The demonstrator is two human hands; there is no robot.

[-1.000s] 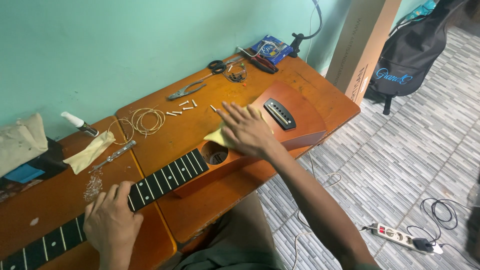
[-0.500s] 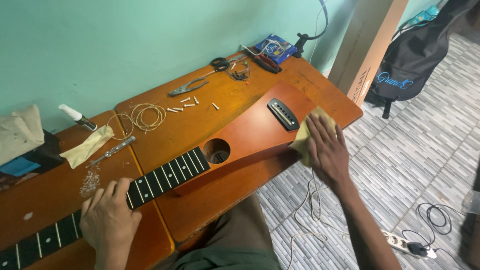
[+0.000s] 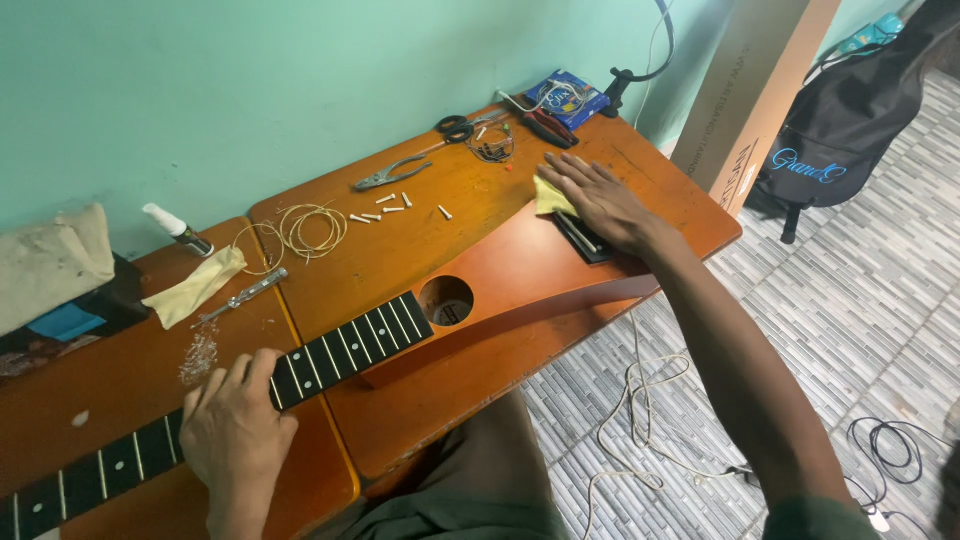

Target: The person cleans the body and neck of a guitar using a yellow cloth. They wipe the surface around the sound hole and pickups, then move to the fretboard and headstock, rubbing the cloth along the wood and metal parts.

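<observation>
Wooden table [image 3: 480, 195] bears a guitar [image 3: 520, 280]; right hand [image 3: 600, 200] half-hides a yellow cloth [image 3: 552, 197], left hand [image 3: 235, 435] clasps the neck.

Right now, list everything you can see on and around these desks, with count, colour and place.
guitar: one, reddish-brown, stringless, lying across both desks
yellow cloth: one, under right hand on guitar body
second cloth: one, pale yellow, left desk
coiled strings: a loose coil, wire-coloured, at the desk join
bridge pins: several, white, right desk
pliers: one, grey, right desk
scissors: one, black, far edge
string packet: one, blue, far corner
backpack: one, black, on floor
left hand: on the neck
right hand: flat on cloth
</observation>
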